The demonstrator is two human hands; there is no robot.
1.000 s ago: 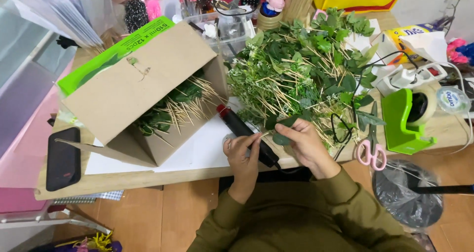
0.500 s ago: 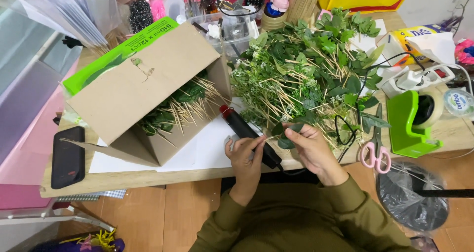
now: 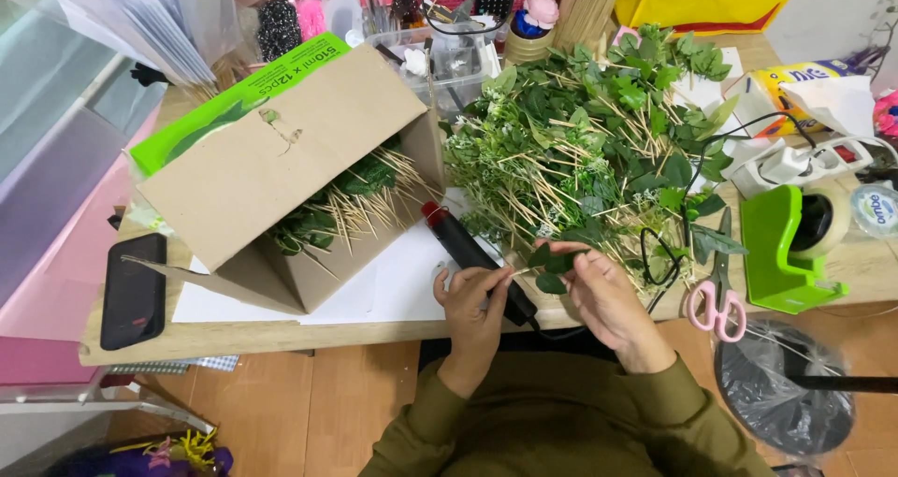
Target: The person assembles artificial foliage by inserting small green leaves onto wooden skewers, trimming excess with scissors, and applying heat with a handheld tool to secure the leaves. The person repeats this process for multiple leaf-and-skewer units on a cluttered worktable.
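- Wooden table (image 3: 281, 332), light top, cluttered edge to edge; the person sits at its near side, olive sleeves low in view.
- Cardboard box (image 3: 281, 173) lying on its side left of centre, open mouth facing right. Green sprigs on thin wooden sticks fill it, stick ends poking out of the mouth.
- Loose heap of leafy sprigs (image 3: 599, 150) right of the box, all on similar sticks, spread over the table's middle and reaching close to the hands.
- White paper sheet (image 3: 393, 290) under the box's mouth, running toward the near edge.
- Green tape dispenser (image 3: 790, 248) at far right, upright, roll in place.
- Black phone (image 3: 134, 290) flat at the left, just beside the box.
- Black glue gun (image 3: 472, 257) lying on the white sheet, red tip pointing up-left toward the box, rear end under the left hand.
- Pink-handled scissors (image 3: 716, 295) between the heap and the dispenser, handles at the table edge.
- Left hand (image 3: 472, 299): fingers curled narrow, fingertips pinching the bare end of a stick; palm rests over the glue gun's rear.
- Right hand (image 3: 603, 295): fingers closed around the leafy end of the same piece.
- Leaf sprig (image 3: 552, 264): a few dark green leaves on a thin stick, held between the two hands at the near table edge, just in front of the heap.
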